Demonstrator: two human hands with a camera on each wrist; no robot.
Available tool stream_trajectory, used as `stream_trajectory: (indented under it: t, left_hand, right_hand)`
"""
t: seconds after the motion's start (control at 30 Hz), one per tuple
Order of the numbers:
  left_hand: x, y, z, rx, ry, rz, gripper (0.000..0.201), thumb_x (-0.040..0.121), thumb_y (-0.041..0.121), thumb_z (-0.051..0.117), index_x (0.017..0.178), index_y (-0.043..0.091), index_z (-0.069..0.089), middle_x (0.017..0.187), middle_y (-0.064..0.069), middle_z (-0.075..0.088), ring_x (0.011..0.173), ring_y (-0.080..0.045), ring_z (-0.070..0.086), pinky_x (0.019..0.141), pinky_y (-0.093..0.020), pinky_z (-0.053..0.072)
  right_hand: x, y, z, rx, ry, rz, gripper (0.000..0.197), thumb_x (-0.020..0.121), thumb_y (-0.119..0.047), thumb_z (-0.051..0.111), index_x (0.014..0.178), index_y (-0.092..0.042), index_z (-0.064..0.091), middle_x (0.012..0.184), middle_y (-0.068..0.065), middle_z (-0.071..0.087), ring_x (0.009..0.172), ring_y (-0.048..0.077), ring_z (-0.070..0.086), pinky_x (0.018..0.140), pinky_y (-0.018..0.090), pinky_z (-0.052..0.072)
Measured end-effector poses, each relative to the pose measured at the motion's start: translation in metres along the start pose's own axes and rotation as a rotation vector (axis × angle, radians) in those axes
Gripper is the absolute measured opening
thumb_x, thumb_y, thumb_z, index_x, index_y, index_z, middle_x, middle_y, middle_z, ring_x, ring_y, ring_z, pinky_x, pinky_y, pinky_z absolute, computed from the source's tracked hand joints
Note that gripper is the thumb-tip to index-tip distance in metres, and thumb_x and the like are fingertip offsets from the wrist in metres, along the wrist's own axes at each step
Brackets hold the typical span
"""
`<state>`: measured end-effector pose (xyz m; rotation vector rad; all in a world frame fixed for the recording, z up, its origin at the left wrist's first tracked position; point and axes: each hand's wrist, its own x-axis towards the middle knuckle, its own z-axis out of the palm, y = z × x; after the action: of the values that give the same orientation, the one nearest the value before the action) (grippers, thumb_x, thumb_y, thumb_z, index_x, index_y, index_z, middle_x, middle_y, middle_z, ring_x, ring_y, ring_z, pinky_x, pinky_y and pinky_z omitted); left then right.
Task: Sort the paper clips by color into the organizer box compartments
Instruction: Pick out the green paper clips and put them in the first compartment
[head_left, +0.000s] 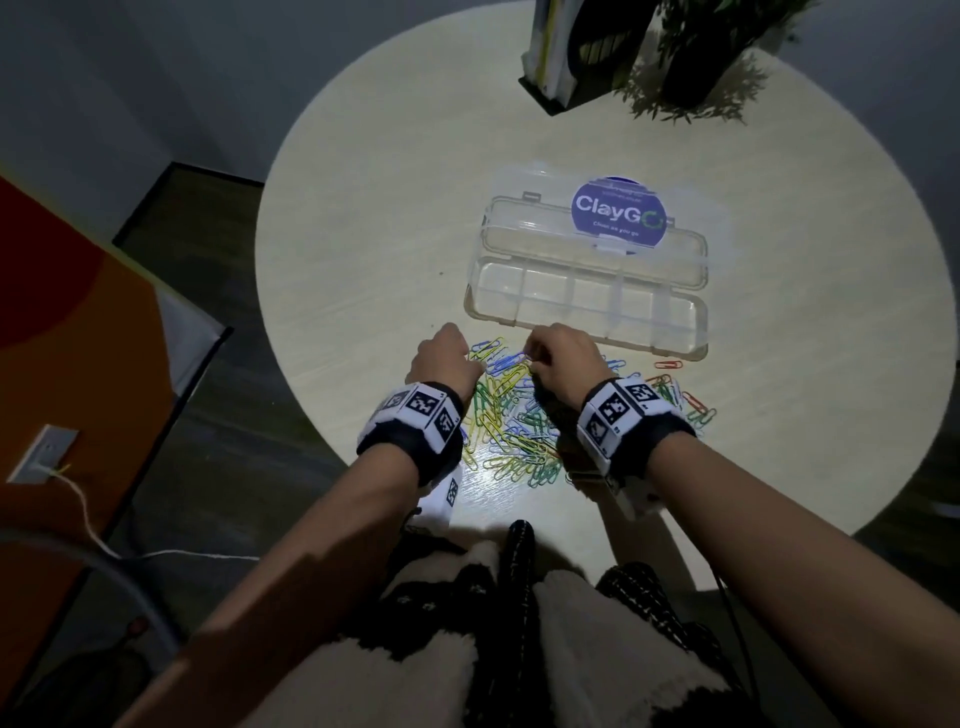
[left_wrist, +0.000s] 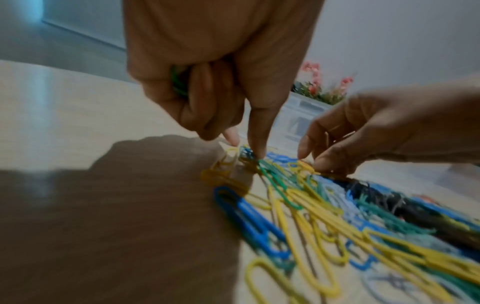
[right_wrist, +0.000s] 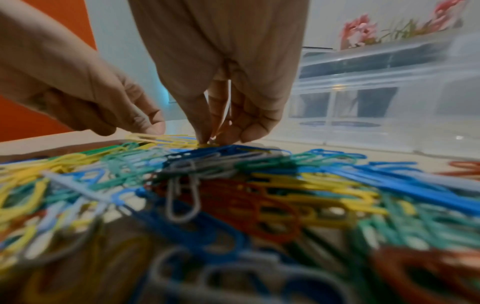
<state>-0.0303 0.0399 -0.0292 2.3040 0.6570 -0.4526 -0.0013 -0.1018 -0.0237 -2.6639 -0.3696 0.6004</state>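
Both hands down at the far edge of the paper clip pile (head_left: 524, 415) on the round desk (head_left: 363, 234). Left hand (head_left: 441, 358) grip: green clips (left_wrist: 178, 82) curled in the palm, index fingertip on the pile. Right hand (head_left: 563, 358) grip: fingertips pinched at a clip, colour unclear. Organizer box (head_left: 587, 296) lies open just beyond the pile.

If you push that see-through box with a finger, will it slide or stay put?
It would probably slide easily: the organizer box looks like thin clear plastic and its compartments look empty. Its smooth bottom sits on a shiny table. The open lid might wobble.
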Motion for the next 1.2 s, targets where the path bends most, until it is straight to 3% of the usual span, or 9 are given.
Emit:
stream_trajectory:
  t: [0.13, 0.27, 0.4, 0.53, 0.8, 0.97, 1.03, 1.1, 1.2]
  left_hand:
    - [0.001, 0.004, 0.003, 0.137, 0.009, 0.034, 0.028, 0.095, 0.02, 0.052, 0.119, 0.007, 0.054, 0.125, -0.016, 0.054, 0.115, -0.036, 0.052, 0.091, -0.037, 0.042]
    - [0.002, 0.004, 0.005, 0.2, -0.027, 0.044, 0.028, 0.097, 0.022, 0.05, 0.117, 0.003, 0.056, 0.123, -0.018, 0.056, 0.113, -0.037, 0.055, 0.09, -0.038, 0.044]
    - [0.011, -0.002, 0.004, 0.092, -0.09, 0.057, 0.032, 0.095, 0.026, 0.053, 0.081, 0.0, 0.062, 0.087, -0.019, 0.063, 0.094, -0.036, 0.059, 0.077, -0.035, 0.044]
    - [0.016, -0.009, 0.002, -0.381, -0.21, -0.036, 0.049, 0.092, 0.019, 0.056, 0.049, 0.012, 0.036, 0.039, 0.002, 0.035, 0.05, -0.022, 0.032, 0.054, -0.027, 0.025]
    - [0.01, -0.01, 0.0, -0.961, -0.413, -0.15, 0.036, 0.098, 0.016, 0.048, 0.063, 0.013, 0.04, 0.035, 0.009, 0.026, 0.024, -0.002, 0.017, 0.031, -0.005, 0.011]
    - [0.007, -0.008, -0.002, -0.786, -0.27, -0.166, 0.031, 0.093, 0.016, 0.056, 0.063, 0.014, 0.047, 0.035, 0.006, 0.039, 0.025, -0.006, 0.031, 0.03, -0.008, 0.021]
    - [0.008, -0.004, -0.003, -0.5, -0.197, -0.102, 0.031, 0.092, 0.025, 0.059, 0.067, 0.007, 0.056, 0.053, -0.005, 0.058, 0.05, -0.015, 0.057, 0.045, -0.018, 0.043]
    - [0.009, -0.002, -0.004, -0.367, -0.145, -0.099, 0.043, 0.091, 0.037, 0.059, 0.062, 0.005, 0.056, 0.059, -0.01, 0.055, 0.059, -0.024, 0.054, 0.055, -0.027, 0.041]
    - [0.01, -0.004, 0.0, -0.814, -0.281, -0.243, 0.046, 0.095, 0.041, 0.051, 0.059, 0.012, 0.047, 0.038, 0.005, 0.038, 0.03, -0.009, 0.032, 0.036, -0.009, 0.023]
  right_hand:
    - [-0.004, 0.012, -0.005, 0.06, 0.045, 0.098, 0.022, 0.082, 0.001, 0.054, 0.102, -0.002, 0.062, 0.106, 0.019, 0.064, 0.103, 0.033, 0.057, 0.086, 0.032, 0.042]
    - [-0.006, 0.011, -0.006, 0.077, 0.067, 0.101, 0.022, 0.081, 0.002, 0.052, 0.101, -0.003, 0.062, 0.105, 0.018, 0.064, 0.101, 0.033, 0.057, 0.084, 0.031, 0.042]
    - [-0.006, -0.004, 0.001, 0.144, 0.068, 0.026, 0.016, 0.083, -0.006, 0.056, 0.097, -0.005, 0.065, 0.106, 0.015, 0.065, 0.102, 0.03, 0.057, 0.087, 0.032, 0.043]
    - [-0.006, -0.018, 0.01, 0.32, 0.084, 0.047, 0.011, 0.082, -0.013, 0.062, 0.085, -0.006, 0.07, 0.092, 0.015, 0.071, 0.093, 0.028, 0.062, 0.084, 0.033, 0.046]
    - [-0.005, -0.031, 0.014, 0.575, 0.085, 0.188, 0.015, 0.082, -0.016, 0.065, 0.082, -0.001, 0.071, 0.081, 0.017, 0.069, 0.077, 0.02, 0.059, 0.075, 0.03, 0.046]
    - [-0.011, -0.023, 0.005, 0.573, 0.116, 0.236, 0.01, 0.081, -0.009, 0.062, 0.075, -0.006, 0.07, 0.077, 0.013, 0.065, 0.077, 0.018, 0.058, 0.076, 0.029, 0.047]
    - [-0.015, -0.014, -0.002, 0.545, 0.141, 0.244, 0.013, 0.081, -0.007, 0.06, 0.07, -0.008, 0.066, 0.075, 0.015, 0.065, 0.076, 0.018, 0.057, 0.071, 0.026, 0.044]
    - [-0.02, -0.005, -0.011, 0.47, 0.166, 0.262, 0.015, 0.082, -0.008, 0.059, 0.073, 0.001, 0.067, 0.075, 0.017, 0.066, 0.075, 0.021, 0.057, 0.068, 0.023, 0.039]
    - [-0.026, 0.003, -0.021, 0.388, 0.215, 0.247, 0.016, 0.079, -0.007, 0.059, 0.076, 0.007, 0.066, 0.083, 0.021, 0.071, 0.084, 0.028, 0.062, 0.073, 0.029, 0.045]
